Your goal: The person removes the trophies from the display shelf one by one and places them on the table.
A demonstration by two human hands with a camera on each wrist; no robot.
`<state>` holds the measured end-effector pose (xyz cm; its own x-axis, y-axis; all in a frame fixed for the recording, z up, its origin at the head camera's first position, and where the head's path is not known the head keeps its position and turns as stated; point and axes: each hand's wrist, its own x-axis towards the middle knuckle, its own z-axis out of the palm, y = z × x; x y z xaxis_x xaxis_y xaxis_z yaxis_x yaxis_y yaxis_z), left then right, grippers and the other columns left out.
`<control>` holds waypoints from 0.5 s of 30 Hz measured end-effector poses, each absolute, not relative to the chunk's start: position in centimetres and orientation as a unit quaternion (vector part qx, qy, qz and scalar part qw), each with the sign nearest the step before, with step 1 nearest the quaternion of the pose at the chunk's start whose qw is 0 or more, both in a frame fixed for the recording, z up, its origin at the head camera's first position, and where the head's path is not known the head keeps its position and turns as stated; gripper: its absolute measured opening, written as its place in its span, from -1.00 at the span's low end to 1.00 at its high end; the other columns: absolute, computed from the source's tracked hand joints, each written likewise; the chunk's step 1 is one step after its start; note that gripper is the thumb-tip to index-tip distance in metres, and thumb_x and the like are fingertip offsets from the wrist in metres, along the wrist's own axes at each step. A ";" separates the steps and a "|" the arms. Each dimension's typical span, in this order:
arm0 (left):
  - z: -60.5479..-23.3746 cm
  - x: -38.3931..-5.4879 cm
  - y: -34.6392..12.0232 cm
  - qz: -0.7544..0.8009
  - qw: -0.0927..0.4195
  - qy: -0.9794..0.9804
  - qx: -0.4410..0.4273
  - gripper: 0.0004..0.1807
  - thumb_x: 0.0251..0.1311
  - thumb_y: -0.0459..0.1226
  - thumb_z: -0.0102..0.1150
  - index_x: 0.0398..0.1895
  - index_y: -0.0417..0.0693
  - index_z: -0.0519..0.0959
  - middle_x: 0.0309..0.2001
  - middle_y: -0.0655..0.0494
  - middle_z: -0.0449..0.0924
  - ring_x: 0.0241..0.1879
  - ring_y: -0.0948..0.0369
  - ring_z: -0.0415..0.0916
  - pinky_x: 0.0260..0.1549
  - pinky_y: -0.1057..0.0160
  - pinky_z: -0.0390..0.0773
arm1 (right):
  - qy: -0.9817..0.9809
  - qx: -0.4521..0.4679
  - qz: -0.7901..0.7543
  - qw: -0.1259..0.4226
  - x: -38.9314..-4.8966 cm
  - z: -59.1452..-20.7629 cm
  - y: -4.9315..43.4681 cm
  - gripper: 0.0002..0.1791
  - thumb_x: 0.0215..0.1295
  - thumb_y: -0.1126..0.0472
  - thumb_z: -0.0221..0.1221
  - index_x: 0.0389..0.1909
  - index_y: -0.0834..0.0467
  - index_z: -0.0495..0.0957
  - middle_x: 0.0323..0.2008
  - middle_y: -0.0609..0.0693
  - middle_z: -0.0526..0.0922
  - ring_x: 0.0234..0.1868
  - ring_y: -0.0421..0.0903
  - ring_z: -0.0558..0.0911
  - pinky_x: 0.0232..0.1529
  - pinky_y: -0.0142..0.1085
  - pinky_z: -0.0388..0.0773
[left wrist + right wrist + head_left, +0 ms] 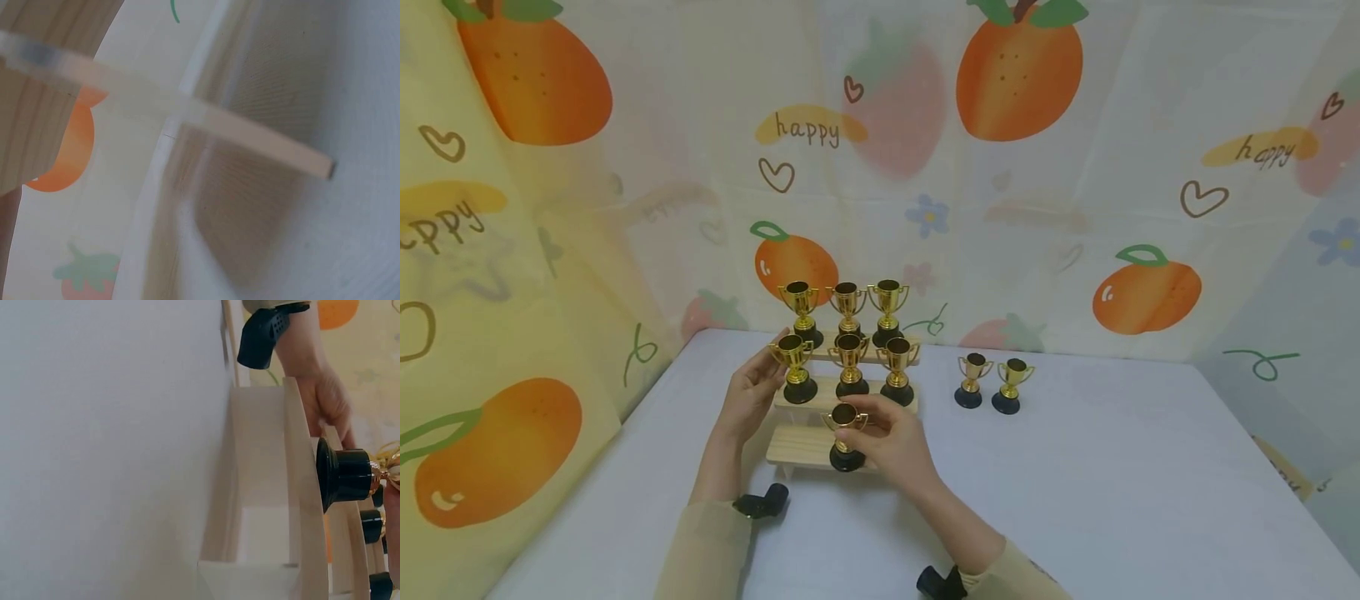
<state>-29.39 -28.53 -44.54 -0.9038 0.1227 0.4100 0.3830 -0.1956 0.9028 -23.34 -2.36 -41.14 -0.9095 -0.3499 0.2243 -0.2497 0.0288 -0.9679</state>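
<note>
While the right hand point(895, 440) comes in from the near right, its thumb and fingers pinching one gold trophy point(842, 423) at the lowest step of the wooden stand point(796, 450), the left hand point(751, 390) reaches up along the stand's left end, fingers bent beside it; whether they grip it, I cannot tell. Both hands are apart. Nine trophies are in view: three top-step trophies point(888, 302), three middle-step trophies point(801, 388), the pinched one, and two loose trophies point(972, 379) near each other on the counter point(1090, 483), right of the stand.

Gold trophies point(898, 354) with black bases point(801, 391); pale wood-grained stand point(793, 446); white tabletop point(1112, 475); cream backdrop point(715, 108) patterned with orange fruit point(1021, 79)
</note>
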 end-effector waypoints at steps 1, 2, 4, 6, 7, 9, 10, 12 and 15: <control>-44.6 -29.4 -28.5 -0.746 0.088 -0.629 -0.200 -0.30 0.28 -0.66 -0.22 0.51 -0.40 -0.02 0.59 -0.21 -0.16 0.37 0.56 0.29 0.37 0.58 0.30 | 0.719 -0.209 -0.662 0.036 -23.3 -41.2 -2.2 -0.53 0.09 0.29 0.41 0.08 0.12 0.63 -0.03 0.12 0.71 -0.22 -0.31 0.65 -0.15 -0.53 0.69; -44.6 -29.4 -28.5 -0.746 0.087 -0.629 -0.199 -0.30 0.29 -0.66 -0.22 0.51 -0.39 -0.02 0.59 -0.19 -0.15 0.38 0.56 0.29 0.37 0.59 0.30 | 0.720 -0.209 -0.661 0.035 -23.3 -41.2 -1.9 -0.53 0.08 0.29 0.41 0.07 0.13 0.63 -0.03 0.13 0.71 -0.22 -0.30 0.65 -0.15 -0.53 0.69; -44.6 -29.4 -28.6 -0.747 0.085 -0.630 -0.195 -0.30 0.29 -0.65 -0.21 0.52 -0.37 -0.01 0.59 -0.15 -0.13 0.37 0.56 0.29 0.36 0.60 0.31 | 0.723 -0.206 -0.659 0.037 -23.3 -41.2 -1.5 -0.53 0.08 0.28 0.42 0.07 0.11 0.63 -0.04 0.13 0.71 -0.22 -0.30 0.66 -0.17 -0.53 0.70; -44.5 -29.4 -28.5 -0.747 0.086 -0.631 -0.193 -0.30 0.30 -0.65 -0.21 0.52 -0.37 -0.01 0.59 -0.14 -0.12 0.37 0.57 0.29 0.37 0.58 0.30 | 0.723 -0.204 -0.659 0.037 -23.3 -41.2 -1.0 -0.53 0.08 0.28 0.42 0.07 0.11 0.63 -0.05 0.16 0.71 -0.24 -0.29 0.66 -0.18 -0.53 0.70; -44.5 -29.3 -28.5 -0.748 0.085 -0.629 -0.193 -0.30 0.29 -0.66 -0.23 0.52 -0.39 -0.02 0.59 -0.15 -0.12 0.36 0.57 0.30 0.37 0.57 0.30 | 0.724 -0.203 -0.658 0.038 -23.4 -41.2 -0.8 -0.53 0.08 0.28 0.42 0.07 0.11 0.63 -0.05 0.17 0.71 -0.24 -0.29 0.66 -0.18 -0.53 0.69; -44.4 -29.3 -28.5 -0.749 0.084 -0.628 -0.192 -0.29 0.27 -0.68 -0.26 0.52 -0.40 -0.04 0.59 -0.17 -0.14 0.36 0.58 0.30 0.38 0.57 0.29 | 0.724 -0.204 -0.658 0.035 -23.4 -41.2 -0.3 -0.53 0.09 0.26 0.41 0.08 0.12 0.63 -0.04 0.18 0.70 -0.23 -0.30 0.67 -0.17 -0.54 0.69; -44.4 -29.3 -28.4 -0.750 0.084 -0.627 -0.193 -0.29 0.27 -0.69 -0.27 0.52 -0.41 -0.05 0.59 -0.19 -0.16 0.36 0.58 0.30 0.38 0.57 0.29 | 0.725 -0.204 -0.657 0.034 -23.4 -41.2 -0.1 -0.53 0.09 0.26 0.42 0.08 0.12 0.63 -0.04 0.19 0.70 -0.23 -0.30 0.67 -0.17 -0.55 0.69; -44.3 -29.2 -28.4 -0.751 0.084 -0.625 -0.193 -0.28 0.25 -0.71 -0.30 0.52 -0.42 -0.07 0.59 -0.20 -0.18 0.36 0.59 0.29 0.38 0.56 0.28 | 0.727 -0.203 -0.655 0.032 -23.5 -41.3 0.3 -0.53 0.09 0.25 0.41 0.08 0.14 0.62 -0.03 0.20 0.70 -0.23 -0.31 0.66 -0.15 -0.55 0.68; -44.3 -29.2 -28.4 -0.752 0.082 -0.625 -0.195 -0.28 0.25 -0.71 -0.30 0.52 -0.42 -0.08 0.59 -0.21 -0.19 0.36 0.60 0.29 0.38 0.57 0.28 | 0.728 -0.202 -0.655 0.028 -23.6 -41.3 0.9 -0.52 0.09 0.27 0.41 0.09 0.15 0.62 -0.04 0.20 0.70 -0.24 -0.30 0.66 -0.15 -0.54 0.69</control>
<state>-29.17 -28.41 -44.28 -0.9106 0.1192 0.3958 0.3672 -0.2061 0.9070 -23.60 0.90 -41.26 -0.9173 -0.3294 0.2240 -0.2573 0.0607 -0.9644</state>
